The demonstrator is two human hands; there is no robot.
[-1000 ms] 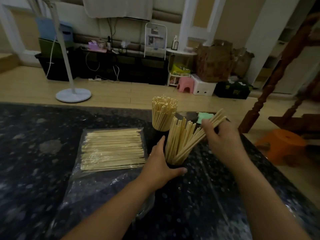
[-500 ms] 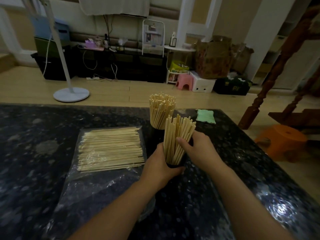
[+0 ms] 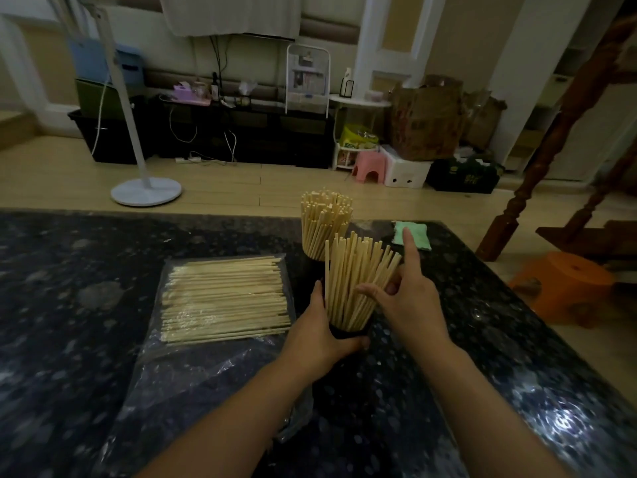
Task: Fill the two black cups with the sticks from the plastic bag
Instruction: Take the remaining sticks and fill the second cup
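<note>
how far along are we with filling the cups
Done: the far cup's sticks stand packed. In hand: the left hand grips the near black cup while the right hand touches its sticks. Left: a flat layer of sticks remains in the plastic bag.

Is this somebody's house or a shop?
Most likely a house, a living room. Past the dark stone table there's a low media cabinet with cables, a small pink stool and a standing fan's base on the wood floor.
</note>
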